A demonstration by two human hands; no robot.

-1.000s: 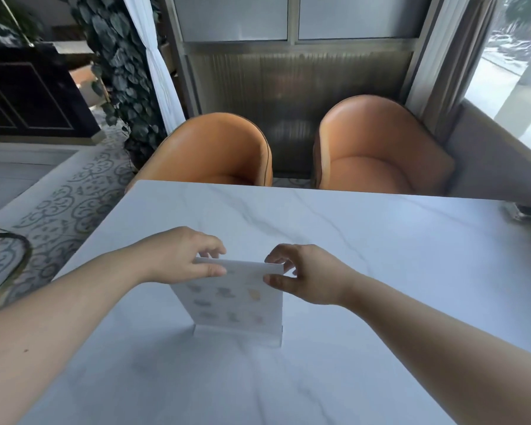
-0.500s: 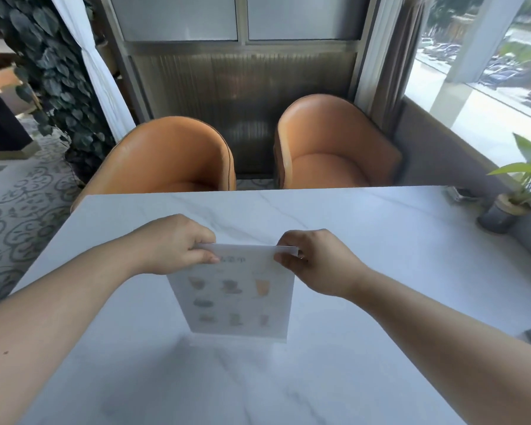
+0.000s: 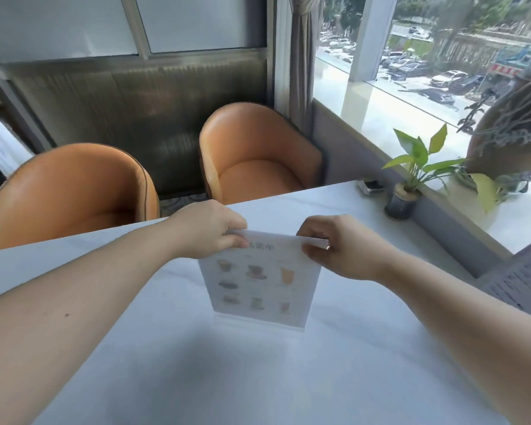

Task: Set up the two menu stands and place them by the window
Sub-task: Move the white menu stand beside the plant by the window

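A clear menu stand (image 3: 259,286) holds a white card printed with drink pictures and stands upright in the middle of the white marble table (image 3: 258,378). My left hand (image 3: 207,230) pinches its top left corner. My right hand (image 3: 339,245) pinches its top right corner. The stand's base rests on or just above the table; I cannot tell which. At the right edge lies a dark printed sheet (image 3: 521,280), partly cut off. The window (image 3: 426,72) runs along the table's right side.
A small potted plant (image 3: 406,191) and a small dark-and-white holder (image 3: 371,186) sit at the table's far right by the window sill. Two orange tub chairs (image 3: 252,154) stand beyond the far edge. A hanging plant (image 3: 509,130) droops at the right.
The view has swung right toward the window, bringing the plant and sill into sight. Both hands keep hold of the menu stand's top corners, and it now sits closer to the window side.
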